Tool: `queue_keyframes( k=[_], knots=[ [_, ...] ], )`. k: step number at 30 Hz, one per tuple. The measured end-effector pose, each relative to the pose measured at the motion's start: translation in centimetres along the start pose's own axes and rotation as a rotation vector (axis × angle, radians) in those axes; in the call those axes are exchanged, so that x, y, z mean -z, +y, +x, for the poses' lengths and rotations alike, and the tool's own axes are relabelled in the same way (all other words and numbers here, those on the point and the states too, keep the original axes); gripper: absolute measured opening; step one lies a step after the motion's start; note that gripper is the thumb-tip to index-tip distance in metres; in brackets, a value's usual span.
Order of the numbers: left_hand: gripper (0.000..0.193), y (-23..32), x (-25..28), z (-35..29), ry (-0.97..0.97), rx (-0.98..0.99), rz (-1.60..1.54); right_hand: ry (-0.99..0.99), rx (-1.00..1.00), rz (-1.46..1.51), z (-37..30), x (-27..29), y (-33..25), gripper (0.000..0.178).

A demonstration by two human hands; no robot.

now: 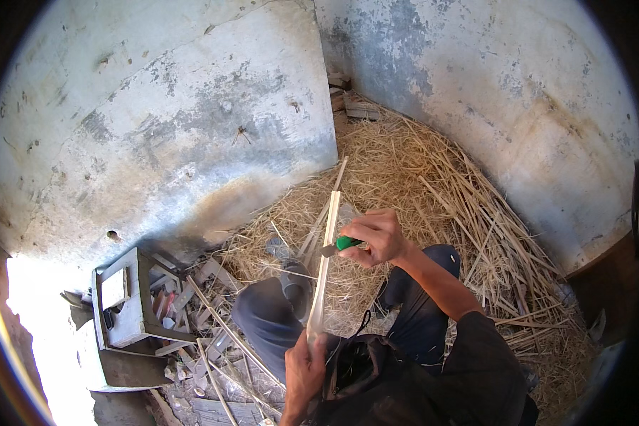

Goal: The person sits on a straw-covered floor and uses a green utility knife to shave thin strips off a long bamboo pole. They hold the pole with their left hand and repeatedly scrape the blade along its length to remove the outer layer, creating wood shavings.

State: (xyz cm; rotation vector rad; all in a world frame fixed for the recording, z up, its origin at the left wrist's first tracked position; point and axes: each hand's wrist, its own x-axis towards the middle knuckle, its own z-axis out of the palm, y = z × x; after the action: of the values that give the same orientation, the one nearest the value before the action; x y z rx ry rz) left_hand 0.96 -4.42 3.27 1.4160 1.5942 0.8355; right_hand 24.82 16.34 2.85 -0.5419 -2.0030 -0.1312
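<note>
A long, pale bamboo strip point(321, 284) slants up and away from my lap, its lower end broader than its far end. My left hand point(305, 369) is closed around that lower end, close to my body. Farther up, my right hand point(376, 236) grips a knife by its green handle point(348, 243). The short dark blade point(329, 250) lies against the strip; how deep it sits in the strip I cannot tell. My right fingers partly hide the handle.
Straw-like shavings point(397, 156) and long thin slats point(504, 234) heap up ahead and to the right. At the left stands a worn wooden stool point(138, 305) among scrap pieces. Long sticks point(227, 326) lie beside my left knee. Stained walls point(192, 106) rise behind.
</note>
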Motion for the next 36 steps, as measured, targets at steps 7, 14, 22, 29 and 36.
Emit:
queue_keyframes(
  k=[7, 14, 22, 29, 36],
  knots=[
    [0.031, -0.6, 0.5, -1.1, -0.026, 0.025, -0.009, 0.121, -0.115, -0.019, 0.2, 1.0, 2.8, 0.045],
    [0.031, -1.0, 1.2, -1.4, -0.072, 0.046, -0.013, 0.187, -0.163, -0.040, -0.2, 0.6, 3.5, 0.039],
    [0.033, -6.5, 3.1, -1.5, 0.032, 0.077, -0.048, 0.326, -0.878, 0.028, -2.0, 8.8, 7.8, 0.058],
    [0.030, -2.7, 10.7, 7.5, 0.189, -0.265, 0.101, -0.248, -1.024, 0.209, -6.0, 3.6, 3.3, 0.043],
    [0.040, 11.4, 15.1, 19.1, -0.035, -0.366, -0.110, -0.059, -1.000, 0.617, -6.6, -1.2, -1.9, 0.030]
  ],
)
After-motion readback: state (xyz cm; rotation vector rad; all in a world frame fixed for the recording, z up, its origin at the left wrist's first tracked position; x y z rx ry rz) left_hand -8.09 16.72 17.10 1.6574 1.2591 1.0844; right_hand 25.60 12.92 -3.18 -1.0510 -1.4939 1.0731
